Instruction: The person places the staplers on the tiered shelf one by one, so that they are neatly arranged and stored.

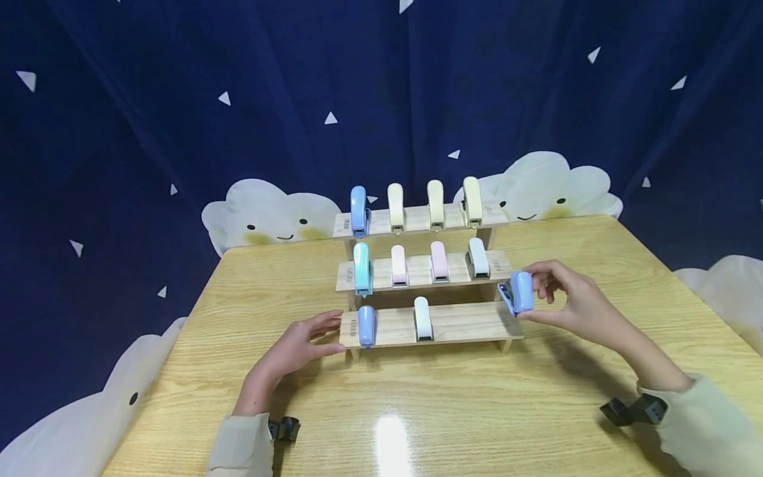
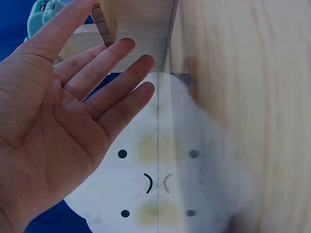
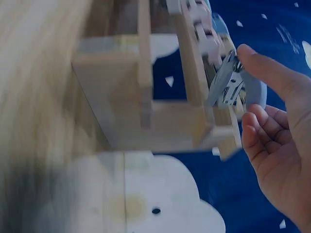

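Observation:
A blue stapler [image 1: 522, 292] is pinched between the thumb and fingers of my right hand [image 1: 573, 301], just off the right end of the lowest shelf. In the right wrist view, that stapler [image 3: 253, 90] is tilted, its metal inner parts facing the camera. My left hand [image 1: 298, 344] is at the left end of the three-step wooden rack [image 1: 465, 323], with fingers relaxed and fingertips at the board's edge. On the lowest step stand a periwinkle stapler [image 1: 367, 325], near my left hand, and a white stapler [image 1: 423, 318].
The middle step bears a turquoise stapler [image 1: 361, 267], two pink ones and a pale one [image 1: 478, 258]. On the top step are a blue stapler [image 1: 358, 211] and three cream ones. Behind the wooden table [image 1: 334, 404] hangs a dark blue curtain [image 1: 381, 86] with cloud shapes.

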